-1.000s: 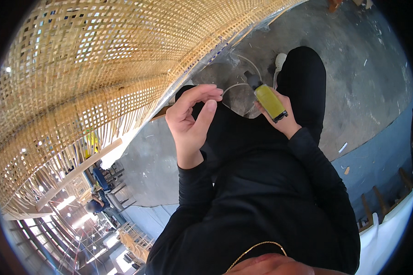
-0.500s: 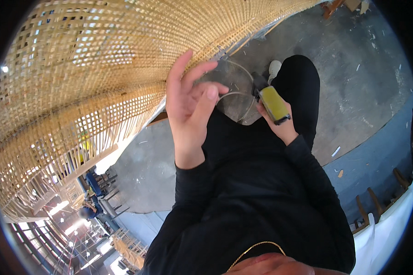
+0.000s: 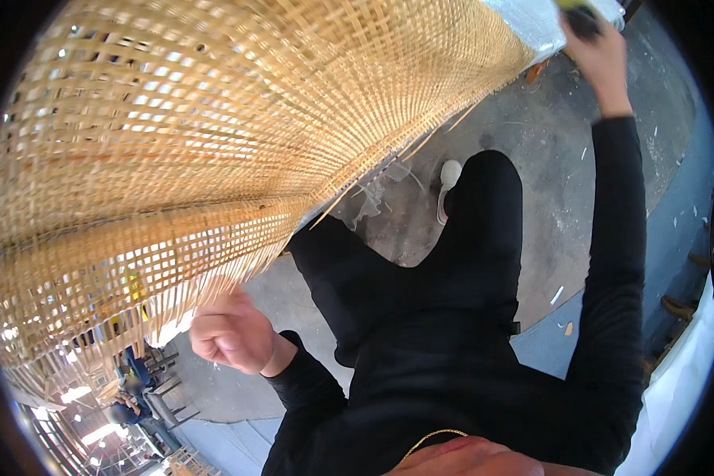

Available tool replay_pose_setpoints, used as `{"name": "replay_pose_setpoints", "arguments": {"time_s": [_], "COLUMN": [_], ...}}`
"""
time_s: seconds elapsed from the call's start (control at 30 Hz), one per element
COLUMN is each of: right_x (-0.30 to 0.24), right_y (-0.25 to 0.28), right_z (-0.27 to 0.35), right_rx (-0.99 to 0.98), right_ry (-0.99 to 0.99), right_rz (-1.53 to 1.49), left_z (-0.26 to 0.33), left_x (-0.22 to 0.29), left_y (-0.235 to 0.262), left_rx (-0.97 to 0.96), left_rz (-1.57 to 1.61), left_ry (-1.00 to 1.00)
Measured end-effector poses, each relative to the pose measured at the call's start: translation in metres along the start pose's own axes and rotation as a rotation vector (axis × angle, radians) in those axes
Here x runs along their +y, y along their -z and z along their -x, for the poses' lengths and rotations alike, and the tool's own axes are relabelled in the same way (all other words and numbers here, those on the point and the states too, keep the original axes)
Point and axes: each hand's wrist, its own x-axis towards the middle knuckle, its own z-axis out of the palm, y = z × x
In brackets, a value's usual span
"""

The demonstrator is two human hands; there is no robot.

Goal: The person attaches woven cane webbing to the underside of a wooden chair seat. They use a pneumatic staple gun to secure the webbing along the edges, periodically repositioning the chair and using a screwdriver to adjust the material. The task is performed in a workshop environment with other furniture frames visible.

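A large sheet of woven cane webbing (image 3: 293, 103) hangs across the upper left, its lower edge fringed with loose strands. At the lower end of that fringe is my left hand (image 3: 232, 333), with its fingers curled in beside the strands. Blur hides whether any strand is between them. Far out at the upper right, my right hand (image 3: 599, 59) grips a yellow-and-black hand tool (image 3: 583, 17), which is smeared and cut off by the picture's edge. Clear plastic wrap (image 3: 535, 24) lies next to that hand, at the webbing's far end.
Grey concrete floor (image 3: 547, 182) with scattered scraps lies below my knees. A blue floor strip (image 3: 543, 345) runs to the right, with white sheeting (image 3: 682, 397) at the lower right. In the left background are people (image 3: 135, 408) and chair frames (image 3: 166, 401).
My right hand has swung from my lap up to the far right, carrying the yellow-and-black tool. My left hand has dropped down and left to the fringe, and its fingers have curled.
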Motion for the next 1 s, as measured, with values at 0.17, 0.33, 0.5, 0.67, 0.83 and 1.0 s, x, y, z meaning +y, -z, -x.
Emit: {"name": "replay_pose_setpoints", "arguments": {"time_s": [0.17, 0.33, 0.5, 0.67, 0.83, 1.0], "right_x": [0.022, -0.014, -0.239, -0.244, -0.241, -0.222], "right_y": [-0.097, -0.100, -0.033, -0.045, -0.060, -0.069], "right_z": [-0.060, -0.072, -0.021, -0.010, -0.020, -0.033], "right_rx": [-0.240, -0.224, -0.148, 0.051, 0.107, -0.128], "right_ry": [0.155, 0.060, -0.401, -0.128, -0.027, -0.091], "right_rz": [0.158, -0.178, -1.054, -0.776, -0.903, -0.610], "left_z": [-0.022, -0.026, -0.015, -0.021, -0.021, -0.021], "left_x": [-0.010, -0.018, -0.034, -0.042, -0.048, -0.049], "left_y": [-0.073, -0.074, -0.066, -0.067, -0.065, -0.061], "left_rx": [0.489, 0.155, 0.168, 0.155, 0.179, 0.183], "left_rz": [-0.323, -0.306, -0.190, -0.103, -0.101, -0.087], "left_ry": [-0.015, 0.529, 0.448, 0.405, 0.374, 0.387]}}
